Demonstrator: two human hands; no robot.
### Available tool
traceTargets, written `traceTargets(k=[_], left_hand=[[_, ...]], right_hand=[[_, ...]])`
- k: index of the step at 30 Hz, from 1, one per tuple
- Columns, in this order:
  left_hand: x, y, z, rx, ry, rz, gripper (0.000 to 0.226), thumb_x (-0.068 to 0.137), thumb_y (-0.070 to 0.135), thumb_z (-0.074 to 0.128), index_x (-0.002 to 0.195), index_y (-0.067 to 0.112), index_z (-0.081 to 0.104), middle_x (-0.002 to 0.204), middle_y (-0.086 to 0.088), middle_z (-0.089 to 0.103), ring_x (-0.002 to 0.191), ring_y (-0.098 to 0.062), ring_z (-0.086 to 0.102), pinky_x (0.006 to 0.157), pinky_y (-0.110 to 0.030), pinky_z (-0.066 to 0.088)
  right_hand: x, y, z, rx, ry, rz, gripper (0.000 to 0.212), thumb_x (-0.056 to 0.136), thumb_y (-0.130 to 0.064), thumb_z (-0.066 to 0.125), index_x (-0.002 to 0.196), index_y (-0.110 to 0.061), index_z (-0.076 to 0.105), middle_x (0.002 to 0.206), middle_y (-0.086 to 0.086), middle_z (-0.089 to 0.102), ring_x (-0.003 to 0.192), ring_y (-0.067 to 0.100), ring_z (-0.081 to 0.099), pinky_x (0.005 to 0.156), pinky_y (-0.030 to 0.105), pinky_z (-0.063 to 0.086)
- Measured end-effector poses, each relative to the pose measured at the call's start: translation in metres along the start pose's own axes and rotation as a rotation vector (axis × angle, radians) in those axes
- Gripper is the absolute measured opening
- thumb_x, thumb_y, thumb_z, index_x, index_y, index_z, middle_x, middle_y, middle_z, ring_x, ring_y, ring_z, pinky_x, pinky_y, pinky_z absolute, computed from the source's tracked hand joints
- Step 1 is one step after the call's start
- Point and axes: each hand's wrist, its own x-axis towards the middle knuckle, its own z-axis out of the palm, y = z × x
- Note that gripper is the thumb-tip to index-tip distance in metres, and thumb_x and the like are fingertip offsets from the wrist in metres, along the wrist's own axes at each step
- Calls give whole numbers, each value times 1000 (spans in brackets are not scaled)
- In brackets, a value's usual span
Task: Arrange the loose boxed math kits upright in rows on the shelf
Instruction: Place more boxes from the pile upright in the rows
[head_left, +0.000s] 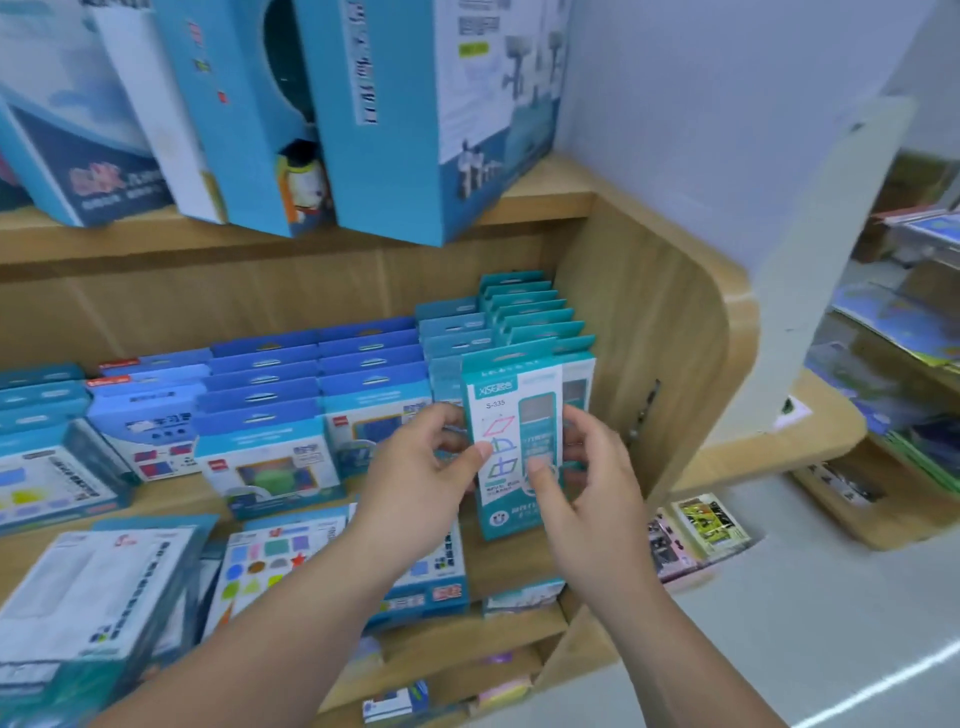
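Observation:
A teal and white boxed math kit (511, 400) with coloured parallelogram drawings stands upright at the front of the rightmost row (530, 312) on the middle wooden shelf (514, 564). My left hand (421, 462) grips its left edge, thumb on the front. My right hand (587, 467) holds its right side, thumb pressed on the front face. Behind it stand several matching teal boxes. To the left run rows of blue boxed kits (317, 379), all upright.
Large blue boxes (374, 114) fill the upper shelf. The shelf's curved wooden side panel (670, 364) rises close to the right of the kit. Flat boxes (98, 592) lie on the lower shelf at left. Small packs (696, 535) lie on the floor-level ledge at right.

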Motion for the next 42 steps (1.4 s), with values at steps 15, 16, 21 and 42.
traceTargets(k=[15,16,21,42], left_hand=[[41,-21,71,185,200,15,28,87,27,75,112,29,60,82,18,68,79,1,66,63,-13,49],[42,-20,73,191,213,18,26,87,27,75,109,28,62,80,20,66,78,3,65,60,-10,46],[46,-22,76,214,243,45,19,86,24,76,103,22,68,79,22,63,78,11,62,61,-3,44],[-58,-59,-77,557,360,82,24,87,30,74,110,24,69,100,16,59,82,-2,58,73,-24,47]], right_hand=[[8,41,-6,-214,-159,-52,64,100,-27,52,156,-26,22,161,-12,14,144,5,22,112,28,39],[9,42,-7,-220,-167,-60,64,100,-27,52,156,-27,21,161,-13,12,145,5,20,113,30,39],[12,44,-6,-227,-187,-55,64,100,-27,53,155,-29,21,160,-18,6,146,4,18,112,36,42],[-12,-3,68,-95,-370,-287,36,92,-39,57,126,-27,59,122,-12,48,114,6,48,96,22,40]])
